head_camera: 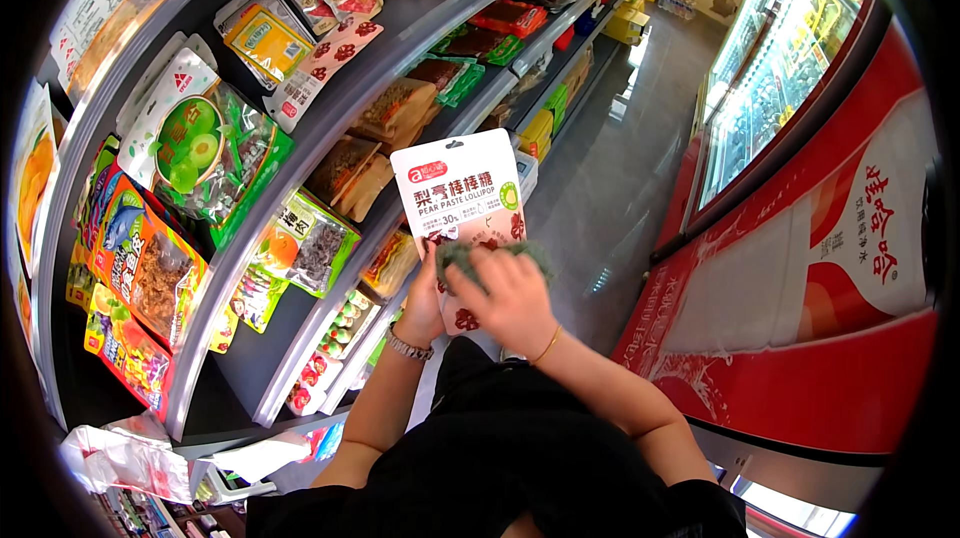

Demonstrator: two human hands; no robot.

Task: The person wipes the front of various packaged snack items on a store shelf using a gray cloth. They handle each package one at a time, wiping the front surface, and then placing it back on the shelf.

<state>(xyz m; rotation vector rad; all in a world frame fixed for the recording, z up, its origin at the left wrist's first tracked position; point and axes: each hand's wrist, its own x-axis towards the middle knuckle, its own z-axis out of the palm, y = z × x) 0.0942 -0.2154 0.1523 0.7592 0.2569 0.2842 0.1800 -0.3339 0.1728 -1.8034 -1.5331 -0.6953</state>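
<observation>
A white and pink pouch of pear paste lollipops [465,193] is held upright in front of my body. My left hand [422,305] grips its left edge, low down, with a watch at the wrist. Across the pouch's lower front lies a grey-green cloth [534,256], bunched under the fingers of my right hand [508,301]. Those fingers press the cloth against the printed face. The hand and cloth hide part of the pouch's lower half.
Tiered shelves [262,200] of snack packets run along my left, with a green candy bag [214,140] and an orange snack bag [146,260] closest. On my right stands a red drinks fridge [787,373] with a glass door. A grey tiled floor [600,163] stretches between them.
</observation>
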